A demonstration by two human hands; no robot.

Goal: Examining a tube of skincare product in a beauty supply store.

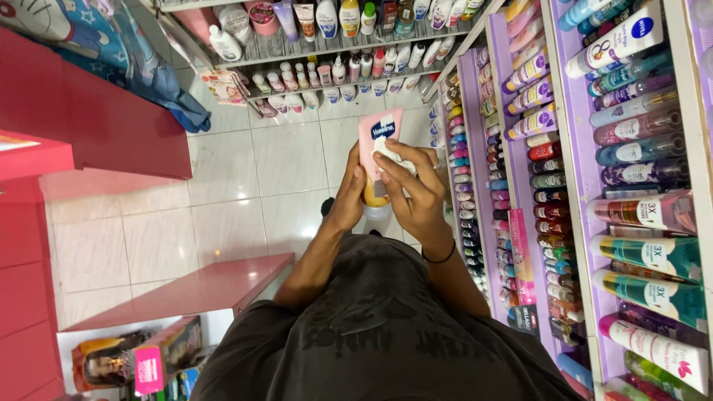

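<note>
My left hand (349,193) grips a pink lotion tube (377,132) with a yellow cap end, held upright in front of my chest. My right hand (416,189) presses a small white cloth (388,154) against the tube's front, fingers bent over it. A black band circles my right wrist. The tube's lower part is hidden behind both hands.
Purple shelves (566,148) packed with bottles and tubes run along my right. More shelves of lotion bottles (334,56) stand ahead. A red counter (96,111) and a low red bench (193,289) are on my left, over a white tiled floor (245,186).
</note>
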